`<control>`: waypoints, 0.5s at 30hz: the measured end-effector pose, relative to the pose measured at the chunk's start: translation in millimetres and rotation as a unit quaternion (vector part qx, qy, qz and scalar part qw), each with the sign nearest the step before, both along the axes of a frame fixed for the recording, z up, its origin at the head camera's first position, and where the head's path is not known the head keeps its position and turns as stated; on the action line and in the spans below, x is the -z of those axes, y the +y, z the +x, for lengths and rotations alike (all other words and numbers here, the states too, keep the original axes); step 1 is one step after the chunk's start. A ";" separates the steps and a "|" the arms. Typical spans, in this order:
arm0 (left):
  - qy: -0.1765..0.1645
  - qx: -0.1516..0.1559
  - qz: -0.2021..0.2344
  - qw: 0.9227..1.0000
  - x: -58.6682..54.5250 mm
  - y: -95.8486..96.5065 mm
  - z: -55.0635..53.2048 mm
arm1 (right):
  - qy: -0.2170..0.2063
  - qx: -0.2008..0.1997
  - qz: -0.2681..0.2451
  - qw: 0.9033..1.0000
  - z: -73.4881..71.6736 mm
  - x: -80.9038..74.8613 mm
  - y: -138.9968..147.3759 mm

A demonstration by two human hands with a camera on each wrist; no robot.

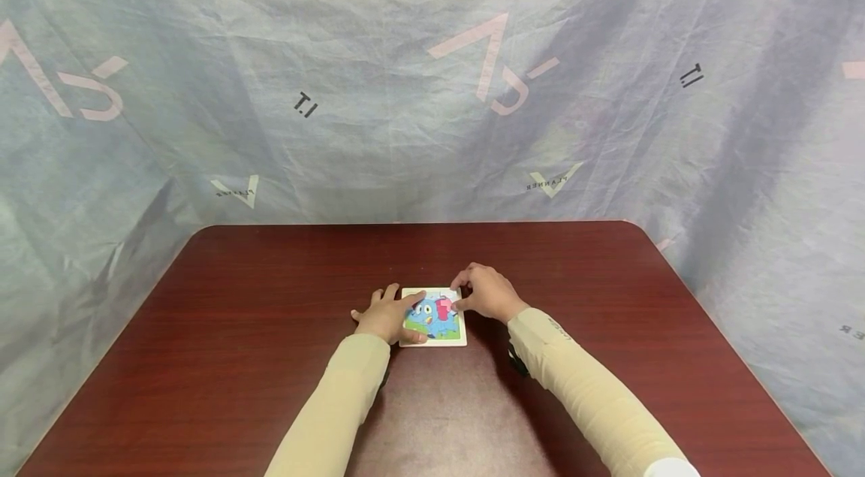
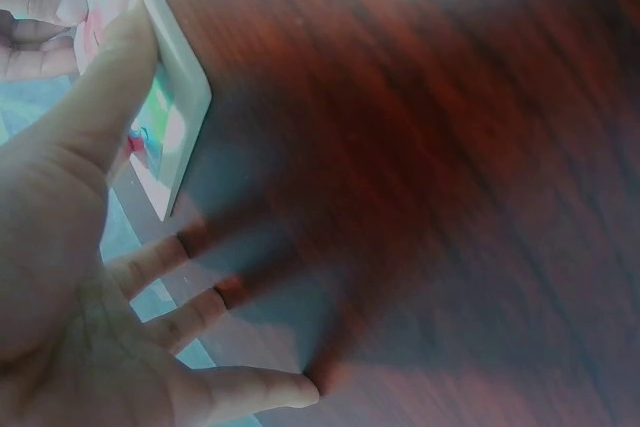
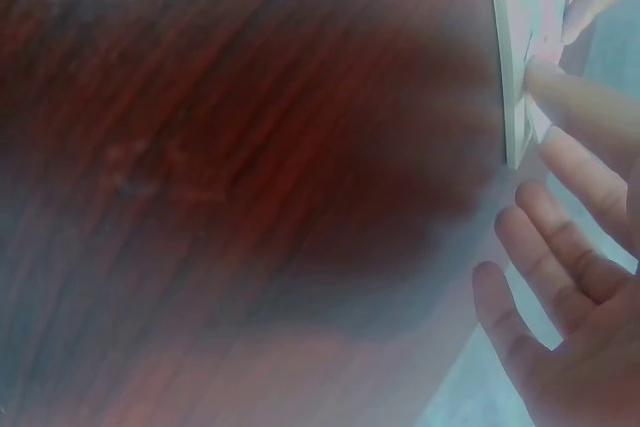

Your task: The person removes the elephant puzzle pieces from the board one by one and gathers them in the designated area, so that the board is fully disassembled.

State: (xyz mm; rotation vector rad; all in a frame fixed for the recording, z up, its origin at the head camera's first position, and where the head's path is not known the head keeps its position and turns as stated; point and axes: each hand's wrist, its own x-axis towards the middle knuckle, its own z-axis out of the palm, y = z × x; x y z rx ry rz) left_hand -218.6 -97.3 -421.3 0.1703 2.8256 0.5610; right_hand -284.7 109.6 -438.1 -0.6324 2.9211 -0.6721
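A small square jigsaw puzzle lies on the table, with a pale frame and a picture of a blue cartoon animal with a pink-red patch. My left hand is spread over its left side, thumb on the lower part and index finger over the upper left; the other fingers reach onto the tabletop. At the upper right corner, my right hand bends its thumb and index finger around a pale puzzle piece, which sits tilted at the frame's edge. Its remaining fingers are loosely bent beside the puzzle in the right wrist view.
The dark red-brown wooden table has rounded far corners. Behind it and along both sides hangs a grey printed cloth. Light-coloured sleeves cover both forearms.
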 end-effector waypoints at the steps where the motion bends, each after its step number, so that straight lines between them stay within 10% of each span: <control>1: 0.000 0.000 0.000 1.000 -0.1 0.0 0.0 | -0.001 -0.001 0.000 1.000 -0.5 -0.1 0.1; 15: 0.005 0.001 -0.013 1.000 6.5 -0.9 -4.1 | 0.009 -0.011 0.014 1.000 -3.0 -0.9 -1.1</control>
